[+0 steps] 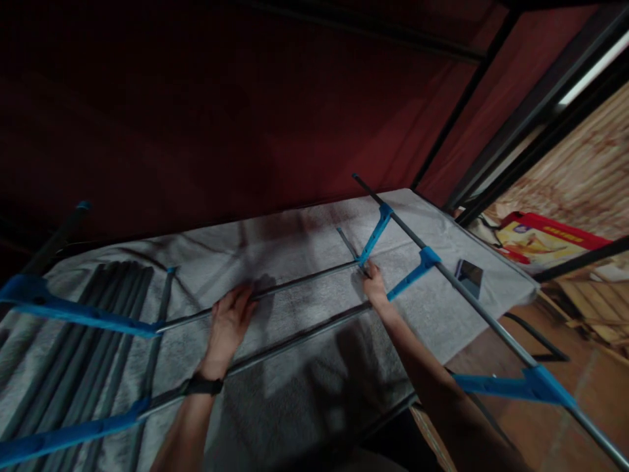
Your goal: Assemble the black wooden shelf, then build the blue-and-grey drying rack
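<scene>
A frame of grey metal tubes with blue plastic brackets lies across the cloth-covered table. My left hand (230, 318), with a dark band on its wrist, curls over the far cross tube (299, 282). At that tube's right end, my right hand (374, 283) is closed on a thin side tube (348, 242), right beside a blue bracket (376, 235). The fingertips there are partly hidden. The near cross tube (299, 339) passes under both arms. A long side tube (472, 298) runs along the right, and more blue brackets (88, 314) join the frame at the left.
Several loose grey tubes (93, 354) lie side by side on the table's left. A phone (469, 277) rests on the white cloth (432, 334) at the right. Past the table's right edge are a red and yellow package (545, 239) and wooden slats (597, 305). A dark red wall (246, 118) stands behind.
</scene>
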`<state>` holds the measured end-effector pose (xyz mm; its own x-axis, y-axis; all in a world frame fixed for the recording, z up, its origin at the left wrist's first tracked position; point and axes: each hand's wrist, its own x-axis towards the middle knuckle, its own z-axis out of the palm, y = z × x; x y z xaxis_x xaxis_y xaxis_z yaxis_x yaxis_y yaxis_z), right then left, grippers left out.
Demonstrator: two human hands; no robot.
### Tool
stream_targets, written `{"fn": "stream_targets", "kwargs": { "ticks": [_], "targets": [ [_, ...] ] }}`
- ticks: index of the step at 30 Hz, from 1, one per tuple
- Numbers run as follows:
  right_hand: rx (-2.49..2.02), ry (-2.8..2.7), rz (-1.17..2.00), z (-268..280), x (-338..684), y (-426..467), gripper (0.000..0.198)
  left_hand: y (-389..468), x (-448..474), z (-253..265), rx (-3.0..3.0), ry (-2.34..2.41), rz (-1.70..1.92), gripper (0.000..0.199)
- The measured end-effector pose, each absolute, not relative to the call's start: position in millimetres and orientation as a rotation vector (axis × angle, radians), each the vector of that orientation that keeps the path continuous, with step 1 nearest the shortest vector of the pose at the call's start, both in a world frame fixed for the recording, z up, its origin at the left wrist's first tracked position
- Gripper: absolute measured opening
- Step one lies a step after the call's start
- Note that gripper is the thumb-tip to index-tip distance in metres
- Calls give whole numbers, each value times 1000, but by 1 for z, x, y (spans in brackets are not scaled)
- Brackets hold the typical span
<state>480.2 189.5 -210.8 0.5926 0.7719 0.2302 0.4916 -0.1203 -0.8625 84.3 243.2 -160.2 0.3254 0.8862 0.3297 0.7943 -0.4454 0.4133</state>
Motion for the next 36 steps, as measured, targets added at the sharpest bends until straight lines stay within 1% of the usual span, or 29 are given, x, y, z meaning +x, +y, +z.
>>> {"fn": "stream_targets", "kwargs": {
  "ticks": [3, 4, 6, 9, 12, 15, 17, 21, 23, 27, 30, 33, 36],
  "targets": [
    [-1763, -1043, 352, -200, 452, 133, 39, 196, 126, -139, 2229, 1571, 1021, 39],
    [-1758, -1046, 365, -197, 442, 109, 40, 176, 143, -135, 2146, 1489, 999, 34],
    [-1679, -1130, 412, -194, 422, 59, 40, 134, 179, -135, 2132, 1276, 870, 28],
    [-1681, -1144, 412, -191, 405, -14, 27, 71, 227, -148, 2029, 862, 525, 21],
    [-1728, -1106, 423, -192, 404, -75, 19, 23, 255, -167, 2124, 707, 287, 20],
    [-1792, -938, 354, -195, 415, -112, 8, -5, 270, -181, 2312, 612, 195, 27],
    [-1846, -795, 306, -198, 426, -123, 6, -13, 280, -186, 2398, 605, 163, 33],
    [-1934, -607, 217, -205, 449, -119, 25, -19, 312, -184, 2383, 646, -74, 42],
    [-1954, -580, 253, -207, 458, -112, 33, -19, 329, -179, 2356, 683, -135, 44],
    [-2069, -653, 359, -209, 474, -98, 41, -15, 353, -168, 2321, 717, -118, 41],
    [-2154, -764, 344, -211, 484, -92, 48, -12, 358, -164, 2293, 690, -112, 38],
    [-2120, -781, 338, -216, 489, -90, 53, -10, 356, -162, 2267, 685, -122, 38],
    [-2075, -803, 373, -220, 489, -93, 53, -11, 353, -162, 2245, 694, -122, 39]
  ]
}}
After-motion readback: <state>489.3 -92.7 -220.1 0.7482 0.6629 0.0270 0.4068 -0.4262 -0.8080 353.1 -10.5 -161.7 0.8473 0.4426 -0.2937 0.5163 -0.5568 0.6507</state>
